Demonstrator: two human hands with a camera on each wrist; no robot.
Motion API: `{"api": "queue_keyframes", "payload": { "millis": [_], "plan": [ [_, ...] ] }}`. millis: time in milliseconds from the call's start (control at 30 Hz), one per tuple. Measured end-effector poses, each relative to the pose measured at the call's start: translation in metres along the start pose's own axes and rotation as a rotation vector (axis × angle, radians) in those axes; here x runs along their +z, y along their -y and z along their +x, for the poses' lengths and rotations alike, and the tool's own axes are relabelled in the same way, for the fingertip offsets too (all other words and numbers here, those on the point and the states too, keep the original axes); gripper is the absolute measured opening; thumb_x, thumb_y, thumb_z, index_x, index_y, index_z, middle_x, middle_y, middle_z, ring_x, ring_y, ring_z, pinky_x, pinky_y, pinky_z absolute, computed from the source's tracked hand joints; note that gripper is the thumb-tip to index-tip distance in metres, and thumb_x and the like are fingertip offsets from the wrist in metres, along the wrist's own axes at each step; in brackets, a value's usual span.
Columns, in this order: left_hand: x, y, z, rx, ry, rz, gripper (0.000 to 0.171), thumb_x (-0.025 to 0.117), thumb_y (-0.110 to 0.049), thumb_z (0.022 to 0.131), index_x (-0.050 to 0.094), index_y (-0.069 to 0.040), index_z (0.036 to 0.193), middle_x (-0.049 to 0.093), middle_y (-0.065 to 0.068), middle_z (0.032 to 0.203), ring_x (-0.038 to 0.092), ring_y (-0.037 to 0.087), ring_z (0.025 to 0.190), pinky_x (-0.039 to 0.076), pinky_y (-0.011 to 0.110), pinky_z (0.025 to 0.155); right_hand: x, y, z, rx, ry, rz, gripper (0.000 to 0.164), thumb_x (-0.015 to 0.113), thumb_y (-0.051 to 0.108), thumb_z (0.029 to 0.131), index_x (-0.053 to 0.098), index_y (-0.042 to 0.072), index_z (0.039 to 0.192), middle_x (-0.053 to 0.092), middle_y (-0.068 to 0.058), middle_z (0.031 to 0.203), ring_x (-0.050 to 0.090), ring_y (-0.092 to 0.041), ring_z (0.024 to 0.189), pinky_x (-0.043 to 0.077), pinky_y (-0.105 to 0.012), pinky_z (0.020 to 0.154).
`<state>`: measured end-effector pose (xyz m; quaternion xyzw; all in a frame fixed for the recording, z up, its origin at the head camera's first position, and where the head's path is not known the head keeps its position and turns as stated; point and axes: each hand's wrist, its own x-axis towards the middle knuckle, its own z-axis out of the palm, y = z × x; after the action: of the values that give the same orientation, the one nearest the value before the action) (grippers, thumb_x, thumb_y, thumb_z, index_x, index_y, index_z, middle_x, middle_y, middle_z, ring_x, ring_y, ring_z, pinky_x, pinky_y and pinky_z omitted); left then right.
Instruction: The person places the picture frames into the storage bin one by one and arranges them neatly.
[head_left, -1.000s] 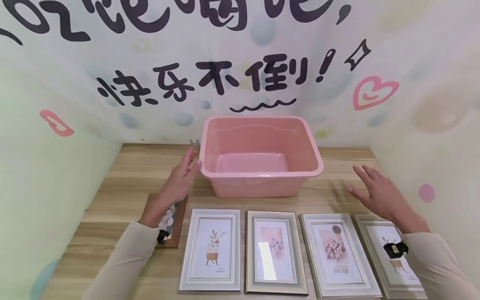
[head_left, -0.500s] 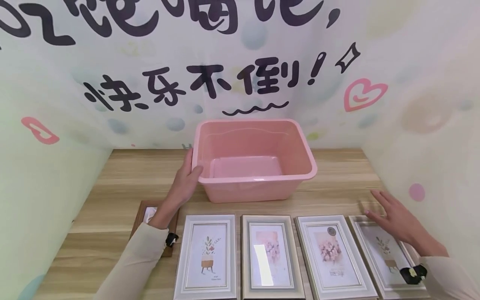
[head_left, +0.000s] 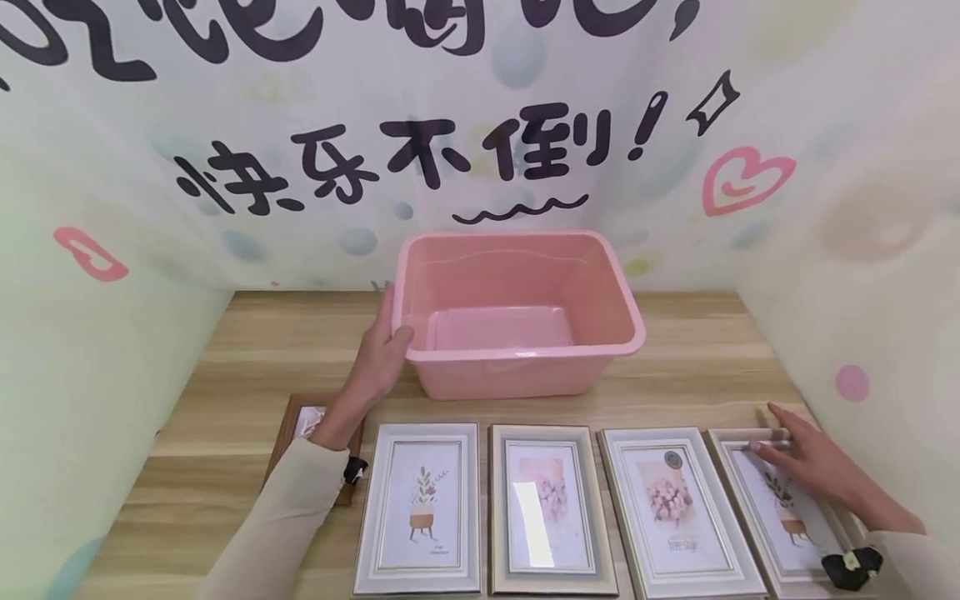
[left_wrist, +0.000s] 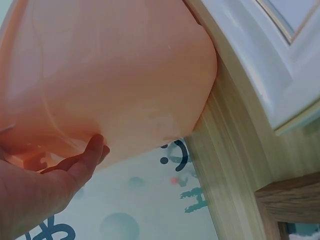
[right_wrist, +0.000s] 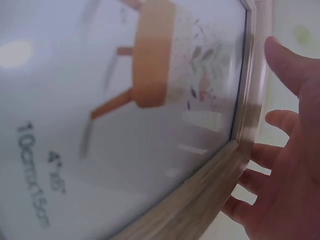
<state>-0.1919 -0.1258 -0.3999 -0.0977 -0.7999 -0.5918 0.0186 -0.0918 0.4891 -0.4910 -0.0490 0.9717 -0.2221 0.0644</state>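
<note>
My left hand [head_left: 381, 358] grips the left rim of a pink plastic basin [head_left: 517, 371], thumb over the rim near the front corner. In the left wrist view its fingers [left_wrist: 90, 155] lie against the basin's outer wall, under the lip. My right hand [head_left: 828, 467] is over the upper right side of the rightmost picture frame [head_left: 738, 492], which has a potted-plant print. In the right wrist view the fingers [right_wrist: 265, 155] are spread along that frame's outer edge, and the thumb stands apart from them. Nothing is inside the basin.
Three more frames lie in the row: a white one [head_left: 468, 500], a cream one [head_left: 600, 500] and a white flower-print one [head_left: 697, 442]. A brown wooden frame [head_left: 281, 442] lies partly under my left forearm. A printed wall cloth [head_left: 360, 275] stands behind the wooden table [head_left: 187, 492].
My left hand has come up to the basin's rim and taken hold of it. My right hand has moved down and right, from beside the basin to the rightmost frame.
</note>
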Motion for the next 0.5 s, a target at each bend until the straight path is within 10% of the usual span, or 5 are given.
{"api": "queue_keyframes", "payload": {
  "millis": [300,500],
  "plan": [
    [0.001,-0.02,-0.006,-0.02,-0.003,-0.006,0.071,0.034,-0.004,0.099,0.002,-0.014,0.161,0.015,0.014,0.165,0.029,0.036,0.145,0.029,0.052,0.117,-0.009,-0.003,-0.001,0.006,0.0,-0.115,0.084,0.081,0.025,0.08,0.038,-0.021,0.136,0.044,-0.05,0.123,0.044,-0.063,0.109,0.04,-0.073,0.084],
    [0.003,-0.003,0.0,0.037,-0.009,-0.01,0.073,0.035,-0.005,0.098,0.002,-0.022,0.161,0.017,0.01,0.165,0.034,0.037,0.143,0.036,0.055,0.112,-0.015,-0.003,0.001,0.045,0.0,-0.154,0.049,0.075,0.007,0.082,0.055,-0.015,0.122,0.055,-0.04,0.107,0.053,-0.049,0.09,0.048,-0.06,0.074]
  ]
}}
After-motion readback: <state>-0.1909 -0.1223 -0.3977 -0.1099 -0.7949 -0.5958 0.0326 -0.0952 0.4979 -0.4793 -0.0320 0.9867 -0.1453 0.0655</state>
